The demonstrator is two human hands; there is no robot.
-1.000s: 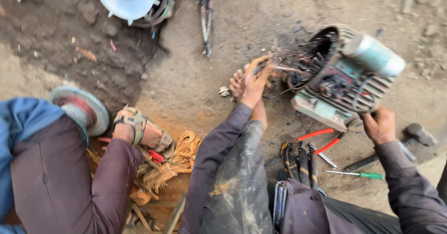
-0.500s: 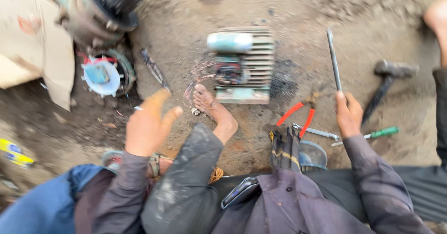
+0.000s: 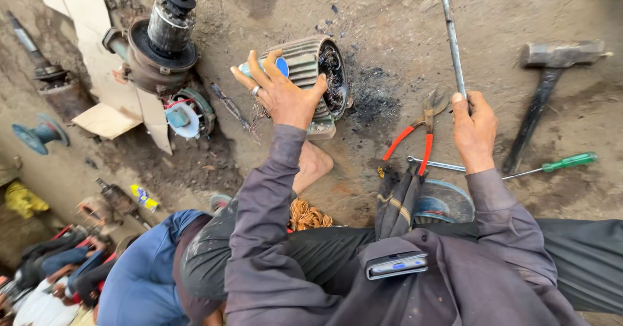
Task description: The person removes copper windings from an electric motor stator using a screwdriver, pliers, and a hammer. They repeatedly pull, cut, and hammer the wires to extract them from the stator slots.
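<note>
left hand [image 3: 284,97]: fingers spread, palm flat on the motor [image 3: 311,73], steadying it, not clenched
motor: on dirt floor, 12 o'clock of person's bare foot [image 3: 315,163]
right hand [image 3: 474,131]: fist closed around rod [image 3: 452,37], rod pointing 12 o'clock
pliers [image 3: 415,137]: 9 o'clock of right hand
hammer [image 3: 545,86]: 3 o'clock
screwdriver [image 3: 558,165]: 4 o'clock

To your right, a hammer [image 3: 544,86] is lying on the dirt ground [image 3: 259,1], with a green-handled screwdriver [image 3: 551,166] just below it. Red-handled pliers [image 3: 418,134] are resting near the centre, a wrench [image 3: 436,165] crossing beneath them. To your left, a dismantled motor assembly [image 3: 159,43] is standing on pieces of cardboard [image 3: 97,53], a white-and-blue fan [image 3: 180,119] sitting beside it. A coil of copper wire [image 3: 308,217] is lying by your bare foot [image 3: 315,163].
</note>
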